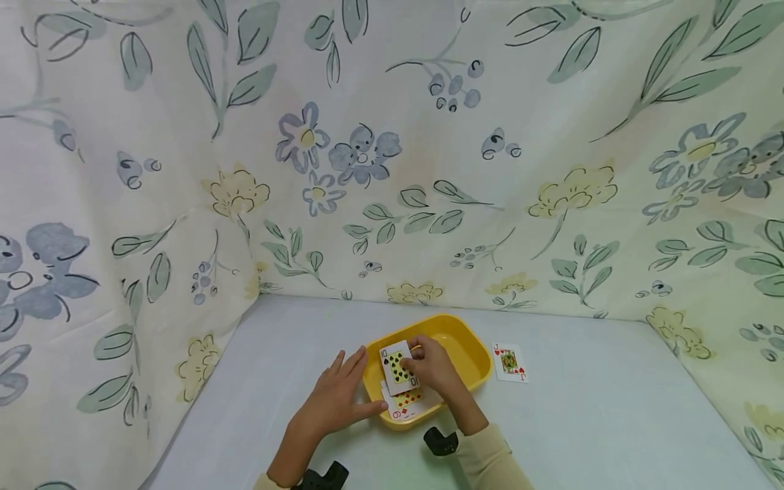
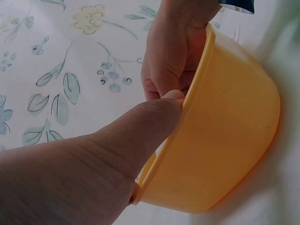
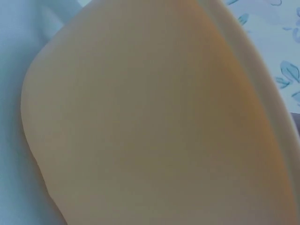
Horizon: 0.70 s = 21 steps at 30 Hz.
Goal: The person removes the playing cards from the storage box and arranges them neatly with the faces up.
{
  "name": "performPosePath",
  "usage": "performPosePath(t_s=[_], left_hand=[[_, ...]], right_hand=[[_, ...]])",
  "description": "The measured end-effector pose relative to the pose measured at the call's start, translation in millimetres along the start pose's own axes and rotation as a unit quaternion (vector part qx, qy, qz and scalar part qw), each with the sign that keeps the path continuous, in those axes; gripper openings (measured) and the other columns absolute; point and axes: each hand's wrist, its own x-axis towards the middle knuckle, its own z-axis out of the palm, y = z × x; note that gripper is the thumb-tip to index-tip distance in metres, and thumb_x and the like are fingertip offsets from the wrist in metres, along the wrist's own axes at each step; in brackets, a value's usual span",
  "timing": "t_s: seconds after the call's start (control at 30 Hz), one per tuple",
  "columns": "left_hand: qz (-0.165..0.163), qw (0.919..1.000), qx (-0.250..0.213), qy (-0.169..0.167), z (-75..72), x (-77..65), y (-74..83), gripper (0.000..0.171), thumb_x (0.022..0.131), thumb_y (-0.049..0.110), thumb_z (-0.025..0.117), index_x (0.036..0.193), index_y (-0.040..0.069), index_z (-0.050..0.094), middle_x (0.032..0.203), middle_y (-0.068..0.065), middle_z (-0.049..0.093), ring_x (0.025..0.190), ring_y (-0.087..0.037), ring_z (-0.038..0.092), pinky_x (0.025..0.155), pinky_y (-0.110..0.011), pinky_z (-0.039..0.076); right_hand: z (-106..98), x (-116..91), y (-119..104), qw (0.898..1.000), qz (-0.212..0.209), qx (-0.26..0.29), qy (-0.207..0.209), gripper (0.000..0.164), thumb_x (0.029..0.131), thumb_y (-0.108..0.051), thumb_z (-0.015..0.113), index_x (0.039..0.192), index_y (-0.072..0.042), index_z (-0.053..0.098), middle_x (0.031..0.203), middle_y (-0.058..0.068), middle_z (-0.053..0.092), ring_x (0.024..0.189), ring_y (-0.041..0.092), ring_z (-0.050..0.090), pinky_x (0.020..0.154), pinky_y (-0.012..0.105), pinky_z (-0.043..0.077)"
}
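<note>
My right hand (image 1: 432,366) pinches a ten of spades playing card (image 1: 397,373) over the left part of a yellow plastic tub (image 1: 471,344). Under that card, a diamonds card (image 1: 407,406) lies in the tub, partly covered. At the tub's left end, my left hand (image 1: 338,398) touches the rim with its fingers spread fairly straight. The left wrist view has the left thumb (image 2: 161,110) resting against the tub's rim, with the right hand beyond it. In the right wrist view the tub's outer wall (image 3: 140,122) fills most of the picture and hides the right hand.
A jack of hearts (image 1: 510,363) lies face up on the white table (image 1: 612,401), right of the tub. Behind and beside the table hangs a floral cloth (image 1: 416,238). Dark wrist devices (image 1: 441,442) sit at both wrists.
</note>
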Motion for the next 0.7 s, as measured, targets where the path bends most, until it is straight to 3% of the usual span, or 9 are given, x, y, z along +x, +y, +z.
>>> performPosePath(t_s=[0.37,0.7], left_hand=[[0.004,1.0,0.004,0.002,2.3,0.6,-2.9,0.102,0.087,0.06,0.074,0.16,0.001,0.033,0.167,-0.012,0.029,0.15,-0.05,0.02,0.112,-0.072,0.025],[0.004,0.9999,0.011,-0.002,0.5,1.8,-2.5,0.103,0.086,0.061,0.074,0.16,0.001,0.033,0.166,-0.012,0.029,0.15,-0.049,0.02,0.112,-0.072,0.026]], right_hand=[[-1.4,0.5,0.5,1.0,-0.009,-0.028,0.009,0.017,0.09,-0.004,0.078,0.101,0.0,0.065,0.084,0.003,0.065,0.076,0.018,0.058,0.067,0.031,0.055],[-0.8,3.2,1.8,1.0,-0.007,-0.026,0.0,0.017,0.091,-0.005,0.077,0.103,-0.001,0.065,0.085,0.003,0.065,0.076,0.017,0.059,0.067,0.03,0.055]])
